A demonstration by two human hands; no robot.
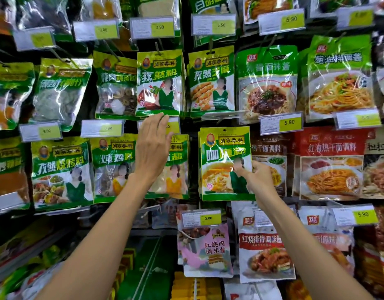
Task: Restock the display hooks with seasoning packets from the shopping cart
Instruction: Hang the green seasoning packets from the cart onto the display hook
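We pinch the green curry packet point(221, 161) in our right grip point(259, 177); left of it, our left grip point(153, 146) is spread, holding nothing.

Left hand point(153, 146) is raised flat and relaxed, its back visible; right hand point(257, 176), also lifted, pinches a packet point(221, 161).

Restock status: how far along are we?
Done: hooks in view mostly carry packets. In hand: right hand pinches a green packet, hanging unclear; left hand open beside a price tag. Left: unknown, cart stock not visible.
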